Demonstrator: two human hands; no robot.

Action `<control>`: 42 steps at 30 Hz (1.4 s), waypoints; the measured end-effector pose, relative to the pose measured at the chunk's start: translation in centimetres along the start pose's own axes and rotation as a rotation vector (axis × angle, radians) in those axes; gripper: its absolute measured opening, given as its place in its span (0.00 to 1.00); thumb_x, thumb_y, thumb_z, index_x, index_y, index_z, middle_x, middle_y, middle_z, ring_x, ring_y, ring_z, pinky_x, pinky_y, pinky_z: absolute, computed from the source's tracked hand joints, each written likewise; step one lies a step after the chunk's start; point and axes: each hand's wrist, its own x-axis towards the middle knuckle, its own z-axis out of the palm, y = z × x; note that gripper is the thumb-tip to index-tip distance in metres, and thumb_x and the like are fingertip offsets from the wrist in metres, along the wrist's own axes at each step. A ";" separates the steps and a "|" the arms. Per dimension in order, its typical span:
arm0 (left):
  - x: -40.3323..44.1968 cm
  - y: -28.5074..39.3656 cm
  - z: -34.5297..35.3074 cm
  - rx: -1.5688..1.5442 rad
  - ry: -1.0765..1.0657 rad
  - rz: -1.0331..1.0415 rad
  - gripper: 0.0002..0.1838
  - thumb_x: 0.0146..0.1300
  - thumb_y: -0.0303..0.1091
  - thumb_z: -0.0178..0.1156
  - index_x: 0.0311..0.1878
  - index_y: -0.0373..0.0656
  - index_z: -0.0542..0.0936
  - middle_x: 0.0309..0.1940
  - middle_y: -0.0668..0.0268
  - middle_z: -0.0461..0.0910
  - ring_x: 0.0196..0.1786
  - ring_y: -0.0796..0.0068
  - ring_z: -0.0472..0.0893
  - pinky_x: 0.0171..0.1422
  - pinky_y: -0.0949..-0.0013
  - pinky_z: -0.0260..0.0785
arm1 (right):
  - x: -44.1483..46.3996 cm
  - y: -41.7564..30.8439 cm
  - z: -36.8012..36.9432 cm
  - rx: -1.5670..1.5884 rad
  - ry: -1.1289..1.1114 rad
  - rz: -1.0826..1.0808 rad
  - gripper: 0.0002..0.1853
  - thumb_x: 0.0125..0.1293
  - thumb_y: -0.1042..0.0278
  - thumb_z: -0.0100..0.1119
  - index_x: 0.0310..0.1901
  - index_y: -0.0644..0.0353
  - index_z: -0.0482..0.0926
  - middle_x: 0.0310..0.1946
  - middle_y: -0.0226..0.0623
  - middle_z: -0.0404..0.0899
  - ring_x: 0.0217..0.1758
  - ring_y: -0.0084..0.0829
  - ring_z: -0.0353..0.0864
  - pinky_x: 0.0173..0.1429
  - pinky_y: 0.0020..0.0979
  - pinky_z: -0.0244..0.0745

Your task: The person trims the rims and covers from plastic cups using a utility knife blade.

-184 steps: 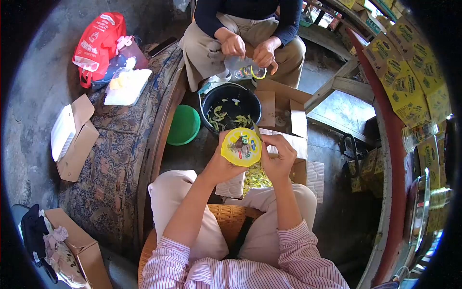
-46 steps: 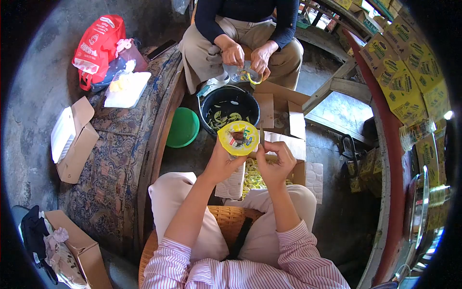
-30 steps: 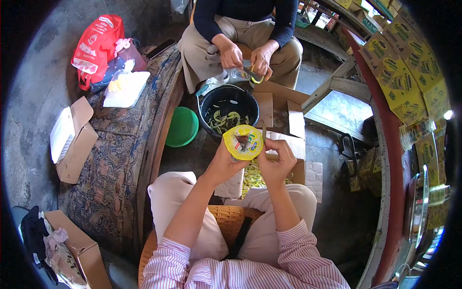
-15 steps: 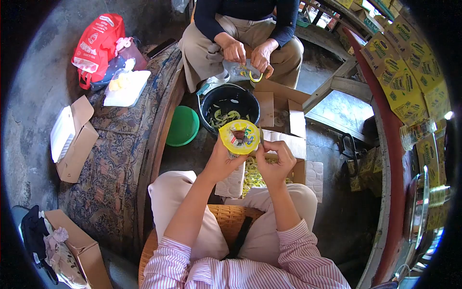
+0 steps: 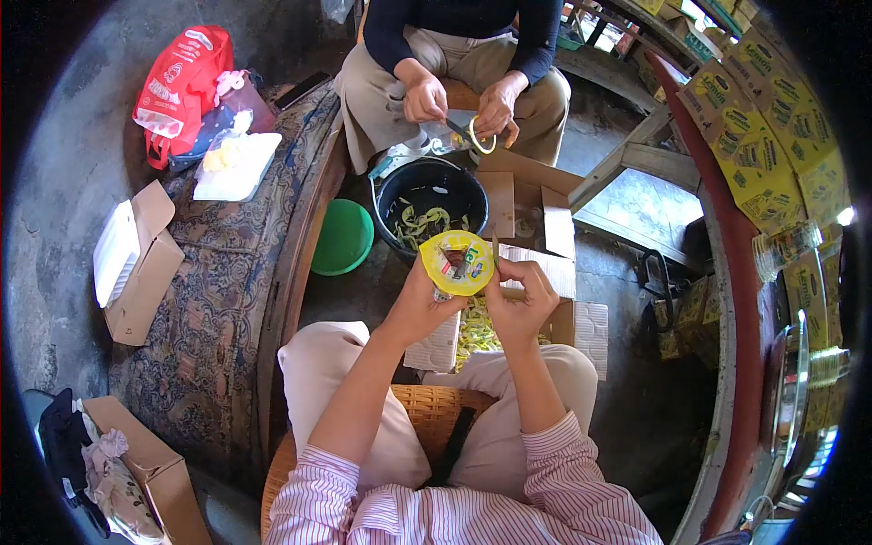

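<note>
My left hand (image 5: 420, 307) is wrapped round a cup with a yellow printed lid (image 5: 460, 263); the lid's middle is torn or open. My right hand (image 5: 522, 300) pinches a thin knife (image 5: 496, 254) whose blade stands upright against the lid's right edge. Beyond the cup is a black bucket (image 5: 431, 195) with yellow-green strips inside. Below my hands, an open cardboard box (image 5: 563, 324) holds many yellow strips (image 5: 478, 331). Across from me a person (image 5: 454, 54) holds a knife and a pale yellow ring (image 5: 480, 136) over a clear cup.
A green lid (image 5: 343, 237) lies left of the bucket. Another open cardboard box (image 5: 527, 173) stands behind it. On the patterned mat (image 5: 209, 300) are a red bag (image 5: 186, 91) and white packs (image 5: 238, 168). Yellow printed sheets (image 5: 763, 127) and a wooden frame (image 5: 663, 163) are at right.
The cup has been tilted and turned slightly in my left hand, with the knife staying at its rim. Across from me, the person's hands and knife have shifted, and the yellow ring hangs more freely.
</note>
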 end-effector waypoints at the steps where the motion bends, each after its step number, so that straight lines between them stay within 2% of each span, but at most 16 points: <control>1: 0.1 0.0 0.0 0.009 -0.001 0.006 0.34 0.44 0.25 0.63 0.57 0.36 0.62 0.51 0.55 0.68 0.56 0.61 0.69 0.62 0.64 0.58 | 0.0 0.1 0.0 0.009 0.003 0.027 0.08 0.44 0.84 0.63 0.28 0.65 0.78 0.22 0.38 0.78 0.23 0.26 0.78 0.28 0.23 0.72; 5: 0.1 -0.1 0.0 0.057 0.020 0.036 0.34 0.44 0.25 0.63 0.57 0.35 0.62 0.51 0.55 0.68 0.56 0.61 0.68 0.62 0.64 0.58 | -0.3 0.7 0.0 0.058 0.017 0.096 0.07 0.44 0.83 0.63 0.27 0.65 0.78 0.22 0.38 0.78 0.22 0.25 0.78 0.27 0.22 0.71; 17: -0.2 -1.0 -0.4 -0.020 -0.010 0.009 0.28 0.46 0.25 0.61 0.54 0.36 0.66 0.51 0.56 0.69 0.55 0.62 0.70 0.61 0.65 0.59 | -0.4 0.5 0.4 0.101 -0.013 0.051 0.08 0.43 0.84 0.63 0.27 0.65 0.78 0.22 0.38 0.77 0.23 0.25 0.78 0.28 0.22 0.71; 20: 0.1 0.4 -0.3 -0.008 0.012 0.049 0.22 0.46 0.23 0.59 0.48 0.37 0.72 0.46 0.61 0.73 0.48 0.70 0.73 0.54 0.67 0.64 | -0.3 0.3 0.3 0.025 -0.006 0.013 0.08 0.43 0.84 0.64 0.28 0.65 0.78 0.22 0.38 0.77 0.23 0.25 0.78 0.28 0.22 0.71; 23: 0.1 0.5 -0.2 -0.100 -0.004 0.021 0.21 0.46 0.23 0.59 0.47 0.37 0.73 0.46 0.61 0.74 0.48 0.71 0.74 0.55 0.68 0.64 | -0.1 0.7 0.2 0.096 -0.024 0.017 0.08 0.43 0.84 0.64 0.28 0.66 0.78 0.22 0.39 0.77 0.23 0.26 0.78 0.28 0.23 0.71; 26: 0.1 0.2 -0.5 -0.078 -0.088 -0.010 0.29 0.43 0.22 0.59 0.53 0.36 0.67 0.49 0.59 0.71 0.53 0.67 0.72 0.59 0.67 0.61 | 0.0 0.8 -0.2 0.103 -0.059 0.027 0.08 0.44 0.84 0.64 0.28 0.66 0.78 0.22 0.39 0.78 0.24 0.26 0.78 0.28 0.23 0.72; 32: 0.0 -0.4 0.6 -0.156 -0.144 -0.017 0.29 0.42 0.23 0.62 0.53 0.37 0.68 0.49 0.61 0.72 0.52 0.71 0.72 0.58 0.68 0.63 | -0.5 0.3 -1.9 0.130 -0.038 0.131 0.08 0.44 0.84 0.64 0.28 0.66 0.78 0.23 0.38 0.78 0.24 0.24 0.79 0.29 0.21 0.74; 35: 0.2 0.9 2.4 -0.216 -0.107 -0.133 0.30 0.42 0.24 0.65 0.52 0.37 0.68 0.47 0.61 0.74 0.50 0.73 0.74 0.56 0.69 0.65 | -0.9 0.4 -3.2 0.099 -0.015 0.137 0.07 0.45 0.84 0.63 0.27 0.66 0.78 0.23 0.37 0.78 0.24 0.24 0.79 0.29 0.21 0.74; 42: 0.5 1.0 4.9 -0.240 -0.165 -0.076 0.29 0.42 0.25 0.67 0.51 0.37 0.68 0.44 0.62 0.75 0.48 0.74 0.75 0.53 0.70 0.67 | -1.7 0.6 -5.5 0.052 0.066 0.147 0.06 0.45 0.84 0.62 0.27 0.67 0.78 0.23 0.37 0.78 0.25 0.23 0.78 0.29 0.21 0.72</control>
